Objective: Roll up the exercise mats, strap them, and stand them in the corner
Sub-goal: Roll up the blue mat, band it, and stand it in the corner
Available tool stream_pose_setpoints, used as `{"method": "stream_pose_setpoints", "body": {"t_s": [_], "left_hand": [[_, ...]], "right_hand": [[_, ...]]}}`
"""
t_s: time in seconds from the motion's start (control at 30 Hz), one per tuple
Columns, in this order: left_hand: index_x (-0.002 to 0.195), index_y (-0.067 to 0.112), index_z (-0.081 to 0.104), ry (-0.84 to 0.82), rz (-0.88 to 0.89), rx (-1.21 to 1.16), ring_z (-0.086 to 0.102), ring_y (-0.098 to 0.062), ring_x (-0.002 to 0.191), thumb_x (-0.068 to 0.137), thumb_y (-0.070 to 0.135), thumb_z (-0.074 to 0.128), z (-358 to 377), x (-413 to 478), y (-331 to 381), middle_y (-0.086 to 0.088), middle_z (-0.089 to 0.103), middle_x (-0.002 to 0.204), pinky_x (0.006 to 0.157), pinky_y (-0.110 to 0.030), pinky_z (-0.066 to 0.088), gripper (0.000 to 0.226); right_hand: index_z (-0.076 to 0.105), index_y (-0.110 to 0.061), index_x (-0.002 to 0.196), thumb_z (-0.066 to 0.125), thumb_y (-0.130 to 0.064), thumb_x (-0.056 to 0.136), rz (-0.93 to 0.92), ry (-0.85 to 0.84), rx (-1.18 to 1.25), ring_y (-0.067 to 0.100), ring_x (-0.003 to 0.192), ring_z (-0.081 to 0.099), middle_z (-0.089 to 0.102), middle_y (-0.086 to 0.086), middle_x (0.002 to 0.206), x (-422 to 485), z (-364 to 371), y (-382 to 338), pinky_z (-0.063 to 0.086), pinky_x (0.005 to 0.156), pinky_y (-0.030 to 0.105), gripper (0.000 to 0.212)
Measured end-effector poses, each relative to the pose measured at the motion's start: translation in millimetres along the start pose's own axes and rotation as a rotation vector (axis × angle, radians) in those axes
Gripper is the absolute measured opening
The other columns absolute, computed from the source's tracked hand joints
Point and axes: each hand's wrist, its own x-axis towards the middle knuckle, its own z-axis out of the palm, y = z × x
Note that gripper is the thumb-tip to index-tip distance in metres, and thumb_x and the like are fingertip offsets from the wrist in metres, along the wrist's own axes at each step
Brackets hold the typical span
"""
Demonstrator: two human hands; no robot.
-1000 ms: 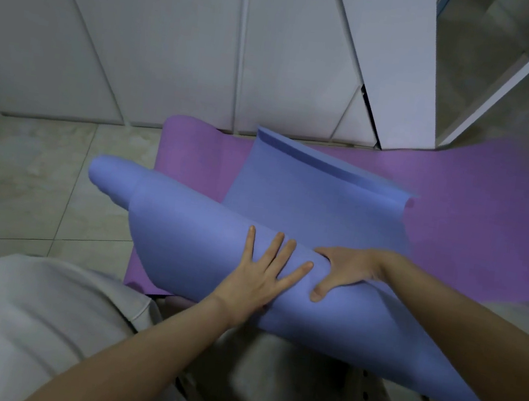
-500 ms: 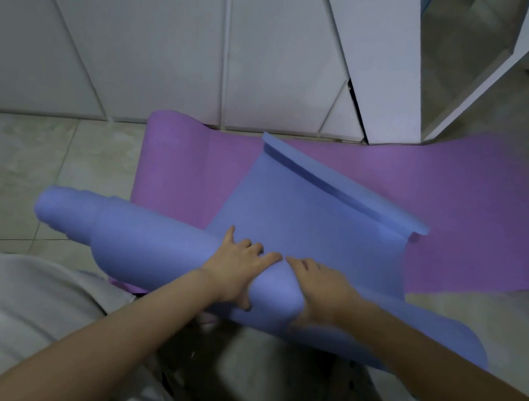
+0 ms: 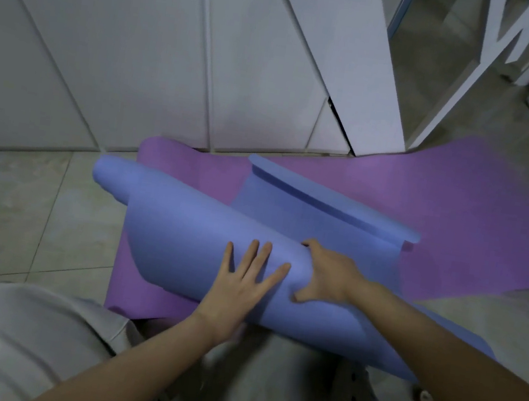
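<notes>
The blue mat point(image 3: 182, 240) is seen partly rolled, its thick roll lying slantwise under both hands. The left hand point(image 3: 246, 282) is laid flat on the roll's near face, with the fingers straight and spread and the palm pressed to the foam. Just to its right, the right hand point(image 3: 327, 277) is hooked over the crest of the roll. Its fingers are curled down the far side, where the tips are hidden, and its thumb is pressed against the near face. Beyond the hands the unrolled stretch of the blue mat is spread out, its far end curled upward. The purple mat point(image 3: 458, 210) is laid flat on the floor point(image 3: 18, 199) beneath the blue mat, reaching well past the right hand and showing under the roll left of the left hand. A white cabinet point(image 3: 108, 42) is seen beyond both mats.
</notes>
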Motion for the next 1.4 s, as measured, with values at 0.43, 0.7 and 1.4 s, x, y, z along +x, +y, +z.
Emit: {"method": "stream_pose_setpoints", "body": {"t_s": [0.43,0.7,1.4], "left_hand": [[0.135,0.022,0.04,0.344,0.101,0.031,0.043,-0.034,0.119,0.057,0.007,0.072,4,-1,-31,-0.017,0.042,0.127,0.1,-0.064,0.023,0.085],[0.123,0.024,0.046,0.067,0.07,-0.054,0.056,-0.025,0.092,0.02,0.053,0.083,-3,6,-42,-0.006,0.058,0.102,0.085,-0.059,0.044,0.113],[0.151,0.017,-0.002,0.108,-0.033,0.012,0.024,-0.041,0.136,0.036,0.031,0.092,5,-2,-19,-0.025,0.025,0.15,0.095,-0.074,0.026,0.149]], "right_hand": [[0.048,-0.029,0.123,0.081,-0.054,0.054,-0.018,-0.426,0.429,0.013,0.103,0.062,0.061,-0.01,0.116,5,-23,-9,0.049,0.095,0.04,0.08],[0.022,-0.02,0.146,0.073,-0.065,0.058,-0.102,-0.116,0.075,0.024,0.125,0.044,0.04,-0.001,0.139,-19,12,-33,0.04,0.1,0.041,0.111],[0.032,-0.024,0.13,0.079,-0.054,0.063,0.104,-0.097,0.293,0.017,0.094,0.054,0.053,-0.007,0.108,-6,-28,-4,0.041,0.078,0.028,0.087]]}}
